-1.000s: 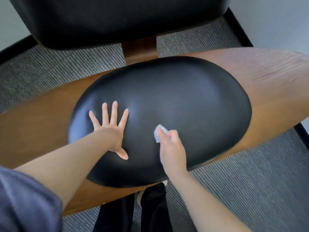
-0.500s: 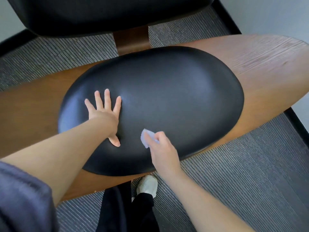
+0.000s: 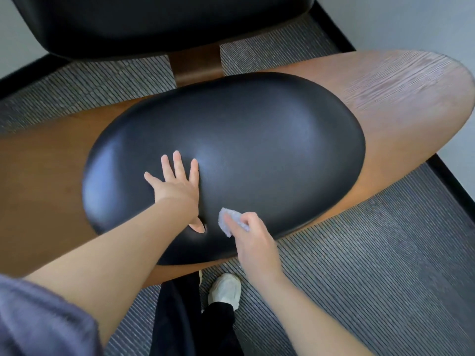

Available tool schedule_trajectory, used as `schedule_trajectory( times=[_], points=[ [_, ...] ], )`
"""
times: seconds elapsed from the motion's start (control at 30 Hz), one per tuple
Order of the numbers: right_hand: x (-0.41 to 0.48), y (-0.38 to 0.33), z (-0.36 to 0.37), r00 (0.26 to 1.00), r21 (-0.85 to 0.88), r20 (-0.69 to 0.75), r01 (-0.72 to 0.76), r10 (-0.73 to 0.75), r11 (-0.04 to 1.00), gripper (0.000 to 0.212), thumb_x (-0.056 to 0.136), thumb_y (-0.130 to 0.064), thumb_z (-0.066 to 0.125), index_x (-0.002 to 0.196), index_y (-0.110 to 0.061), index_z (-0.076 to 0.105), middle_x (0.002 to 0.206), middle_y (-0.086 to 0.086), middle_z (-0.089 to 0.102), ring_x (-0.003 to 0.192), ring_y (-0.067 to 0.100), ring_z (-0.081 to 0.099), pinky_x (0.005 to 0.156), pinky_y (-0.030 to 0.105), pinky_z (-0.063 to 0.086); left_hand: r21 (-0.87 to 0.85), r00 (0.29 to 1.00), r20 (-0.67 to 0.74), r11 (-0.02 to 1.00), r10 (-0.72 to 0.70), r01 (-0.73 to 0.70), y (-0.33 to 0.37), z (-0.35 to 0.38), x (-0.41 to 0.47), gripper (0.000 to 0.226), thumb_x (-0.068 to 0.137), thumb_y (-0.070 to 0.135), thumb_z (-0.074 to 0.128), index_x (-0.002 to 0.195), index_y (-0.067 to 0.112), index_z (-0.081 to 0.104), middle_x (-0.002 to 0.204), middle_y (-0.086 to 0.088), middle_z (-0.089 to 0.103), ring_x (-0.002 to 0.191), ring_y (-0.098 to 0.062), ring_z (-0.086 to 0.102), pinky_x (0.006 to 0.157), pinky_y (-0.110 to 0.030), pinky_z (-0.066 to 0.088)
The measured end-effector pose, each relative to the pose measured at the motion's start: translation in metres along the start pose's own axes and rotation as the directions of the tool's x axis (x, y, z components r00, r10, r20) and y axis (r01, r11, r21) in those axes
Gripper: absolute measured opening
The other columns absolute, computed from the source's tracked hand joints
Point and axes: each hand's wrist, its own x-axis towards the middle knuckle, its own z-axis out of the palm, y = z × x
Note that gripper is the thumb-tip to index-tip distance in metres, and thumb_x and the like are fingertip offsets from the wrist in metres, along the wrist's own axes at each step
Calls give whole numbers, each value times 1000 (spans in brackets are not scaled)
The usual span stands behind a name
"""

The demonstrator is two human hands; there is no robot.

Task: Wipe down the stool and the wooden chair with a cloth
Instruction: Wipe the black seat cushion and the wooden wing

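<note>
Head view, chair: the wooden chair's broad brown wooden seat shell (image 3: 385,98) carries a glossy black oval leather cushion (image 3: 257,150). A black backrest (image 3: 167,21) rises at its far edge.
Cloth: a small pale crumpled cloth (image 3: 223,223) lies on the cushion near its front edge, just right of the left thumb.
Right hand: the right hand (image 3: 253,242) pinches the cloth with curled fingers and presses it to the leather.
Left hand: the left hand (image 3: 177,186) lies flat on the cushion left of centre, fingers straight and spread, holding nothing.
Handling: the cloth looks light and soft and probably bunches easily, so a pinch at its gathered top suits it. The leather seems smooth and likely slippery, the wood stiff and grained.
Containers: none in view.
Stool: not seen here.
Floor: grey ribbed carpet (image 3: 372,265), and a white shoe (image 3: 225,289) below the seat's front edge.
</note>
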Motion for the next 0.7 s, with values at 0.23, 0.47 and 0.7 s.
schedule_trajectory(
  times=[0.23, 0.47, 0.7],
  points=[
    [3, 35, -26, 862, 562, -304, -180, 405, 807, 31, 80, -67, 59, 82, -36, 54, 82, -10, 58, 73, 13, 55, 69, 39, 47, -13, 998, -57, 1000, -17, 16, 2, 6, -2, 152, 55, 72, 77, 147, 13, -29, 155, -24, -25, 143, -46, -16, 110, -67, 17],
    [-28, 10, 33, 938, 490, -135, -218, 320, 844, 37, 80, -71, 53, 82, -34, 50, 83, -8, 58, 78, 14, 58, 74, 38, 49, -19, 998, -33, 998, -55, 54, 7, 3, -4, 150, 58, 66, 80, 147, 13, -29, 155, -22, -26, 144, -45, -16, 110, -66, 20],
    [-12, 61, -18, 911, 349, -346, -99, 226, 932, 16, 93, -41, 50, 104, -34, 60, 86, -23, 48, 77, -2, 49, 71, 13, 42, -37, 999, -14, 998, -48, 47, 9, 3, -8, 145, 62, 67, 76, 147, 13, -27, 155, -21, -25, 144, -45, -15, 107, -68, 22]
  ],
)
